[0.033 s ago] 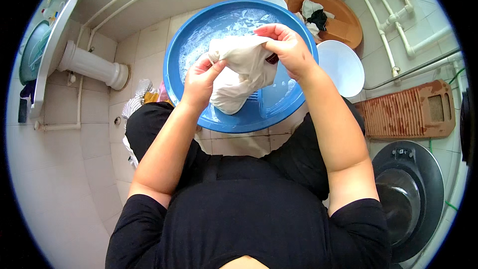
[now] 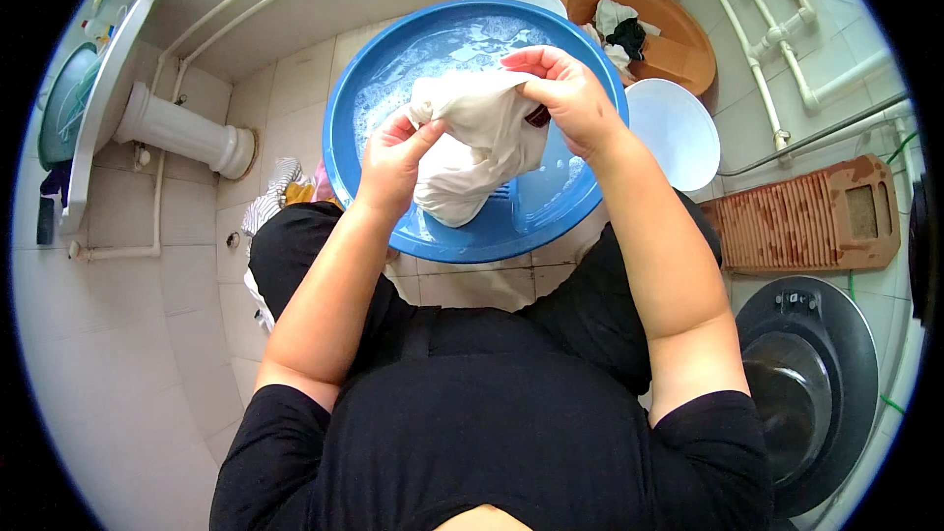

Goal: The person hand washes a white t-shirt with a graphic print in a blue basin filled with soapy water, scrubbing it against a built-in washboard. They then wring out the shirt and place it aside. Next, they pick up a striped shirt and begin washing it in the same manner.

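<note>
A wet white garment (image 2: 482, 133) hangs bunched between my two hands over a big blue washtub (image 2: 344, 167). Its upper edge is pinched by the thumb and fingers of my left hand (image 2: 395, 152). My right hand (image 2: 575, 103) grips the opposite end, thumb underneath and fingers raised and curled above. Close to the right thumb a small dark red patch shows on the cloth. Soapy water (image 2: 472, 39) with white foam fills the tub, and ribs moulded into its near side show partly below the garment. What kind of garment it is cannot be made out.
Right of the tub are a white basin (image 2: 674, 136), an orange-brown tub (image 2: 688, 34) holding clothes, and a ribbed brown washboard (image 2: 796, 216). A dark round-cornered appliance (image 2: 806, 393) stands at lower right. Clothes (image 2: 280, 192) lie by my left knee; a white pedestal (image 2: 187, 128) is farther left.
</note>
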`<state>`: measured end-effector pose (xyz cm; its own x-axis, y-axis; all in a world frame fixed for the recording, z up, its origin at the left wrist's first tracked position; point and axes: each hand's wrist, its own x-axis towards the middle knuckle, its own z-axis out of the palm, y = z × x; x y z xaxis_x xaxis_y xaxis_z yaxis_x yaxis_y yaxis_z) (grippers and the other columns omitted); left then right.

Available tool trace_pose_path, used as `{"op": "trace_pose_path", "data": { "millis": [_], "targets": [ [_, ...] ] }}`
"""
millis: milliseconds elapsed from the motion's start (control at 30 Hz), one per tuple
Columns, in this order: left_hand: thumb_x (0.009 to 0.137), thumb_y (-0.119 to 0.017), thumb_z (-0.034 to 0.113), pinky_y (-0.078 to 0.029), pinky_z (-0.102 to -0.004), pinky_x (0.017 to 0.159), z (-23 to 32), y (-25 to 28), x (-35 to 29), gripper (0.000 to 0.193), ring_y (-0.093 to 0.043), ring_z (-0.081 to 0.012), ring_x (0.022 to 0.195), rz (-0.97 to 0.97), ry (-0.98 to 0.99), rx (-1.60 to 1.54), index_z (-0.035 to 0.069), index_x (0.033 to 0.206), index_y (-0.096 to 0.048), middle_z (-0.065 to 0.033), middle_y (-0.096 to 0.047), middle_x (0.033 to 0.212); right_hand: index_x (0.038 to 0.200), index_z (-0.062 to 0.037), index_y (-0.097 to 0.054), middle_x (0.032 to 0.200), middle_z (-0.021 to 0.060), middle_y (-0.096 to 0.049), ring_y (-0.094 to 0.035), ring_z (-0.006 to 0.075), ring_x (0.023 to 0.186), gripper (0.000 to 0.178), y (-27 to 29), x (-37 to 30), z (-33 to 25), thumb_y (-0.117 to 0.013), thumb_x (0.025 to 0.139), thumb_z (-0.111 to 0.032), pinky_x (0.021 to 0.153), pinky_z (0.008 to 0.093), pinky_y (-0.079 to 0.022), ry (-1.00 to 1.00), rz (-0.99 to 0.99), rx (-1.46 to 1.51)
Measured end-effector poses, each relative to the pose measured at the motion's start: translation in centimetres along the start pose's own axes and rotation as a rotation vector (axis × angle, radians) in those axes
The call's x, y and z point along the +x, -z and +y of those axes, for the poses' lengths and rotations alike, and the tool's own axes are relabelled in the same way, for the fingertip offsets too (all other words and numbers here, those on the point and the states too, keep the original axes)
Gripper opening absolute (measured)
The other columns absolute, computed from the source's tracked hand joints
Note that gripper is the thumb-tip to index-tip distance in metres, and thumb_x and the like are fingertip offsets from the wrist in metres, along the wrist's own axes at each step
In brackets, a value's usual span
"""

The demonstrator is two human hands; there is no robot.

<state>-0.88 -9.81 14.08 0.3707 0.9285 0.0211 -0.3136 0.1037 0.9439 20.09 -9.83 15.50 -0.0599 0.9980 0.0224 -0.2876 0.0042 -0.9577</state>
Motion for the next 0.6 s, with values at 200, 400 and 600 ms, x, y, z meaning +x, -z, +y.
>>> {"op": "trace_pose_path", "data": {
  "millis": [200, 400, 600],
  "targets": [
    [0.084, -0.055, 0.008, -0.040, -0.0331, 0.089, -0.2, 3.2, 0.6, 0.010, -0.054, -0.0185, 0.098, -0.108, -0.041, -0.152, 0.004, 0.093, -0.055, -0.0087, -0.060, 0.102, 0.099, -0.0002, -0.056, 0.096, 0.0070, -0.058, -0.054, 0.0139, 0.084, 0.028, 1.0, 0.3, 0.0, -0.048, 0.071, -0.001, 0.079, 0.0261, -0.042, 0.006, 0.028, 0.019],
    [0.089, -0.044, 0.020, -0.044, -0.0318, 0.078, 1.8, 3.7, -0.1, 0.017, -0.056, -0.0164, 0.087, 0.077, 0.025, -0.101, 0.009, 0.101, -0.047, -0.0043, -0.056, 0.093, 0.103, -0.0014, -0.055, 0.098, 0.0071, -0.058, -0.054, 0.0138, 0.090, 0.031, 0.0, -0.4, -1.1, -0.051, 0.072, 0.001, 0.084, 0.0263, -0.041, -0.009, -0.112, 0.029],
    [0.074, -0.064, 0.012, -0.043, -0.0245, 0.059, 0.8, 2.4, -1.3, 0.020, -0.054, -0.0140, 0.067, 0.243, -0.389, 0.938, 0.003, 0.090, -0.056, -0.0062, -0.055, 0.080, 0.105, -0.0014, -0.054, 0.100, 0.0077, -0.057, -0.055, 0.0143, 0.090, 0.032, -1.8, -1.1, -0.4, -0.053, 0.073, -0.002, 0.083, 0.0262, -0.043, -0.062, -0.155, 0.009]
  ]
}}
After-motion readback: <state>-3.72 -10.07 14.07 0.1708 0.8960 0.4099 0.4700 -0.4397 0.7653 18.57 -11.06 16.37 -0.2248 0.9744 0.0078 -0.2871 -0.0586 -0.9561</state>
